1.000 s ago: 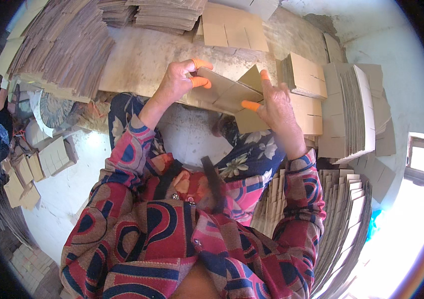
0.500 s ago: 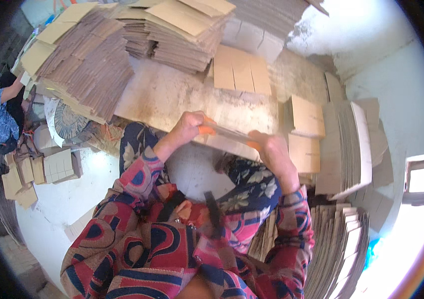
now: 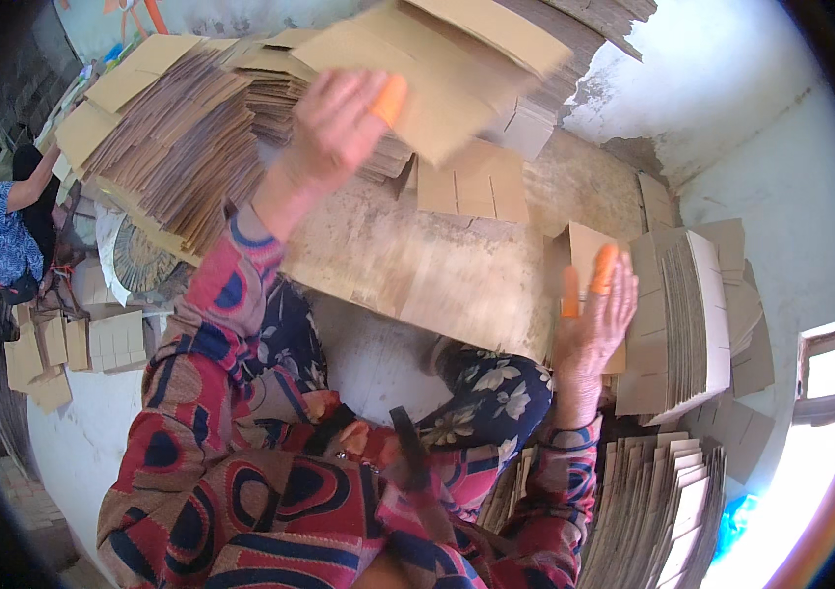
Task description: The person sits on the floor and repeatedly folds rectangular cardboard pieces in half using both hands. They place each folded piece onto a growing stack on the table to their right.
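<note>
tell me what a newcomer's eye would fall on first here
Likely the bright orange finger covers: on the left hand, at a cardboard sheet in the upper middle, and on the right hand, open at right. Then the boldly patterned top filling the lower middle, and the large cardboard stack at upper left.

We find the left hand point(image 3: 339, 128) blurred and cannot tell whether it grips the blurred cardboard sheet point(image 3: 442, 98); the top edge crops the flap point(image 3: 496, 31) above. The right hand point(image 3: 592, 319) partly hides a small cardboard stack point(image 3: 586, 240). We cannot identify the glare-washed blue thing point(image 3: 734, 527).
</note>
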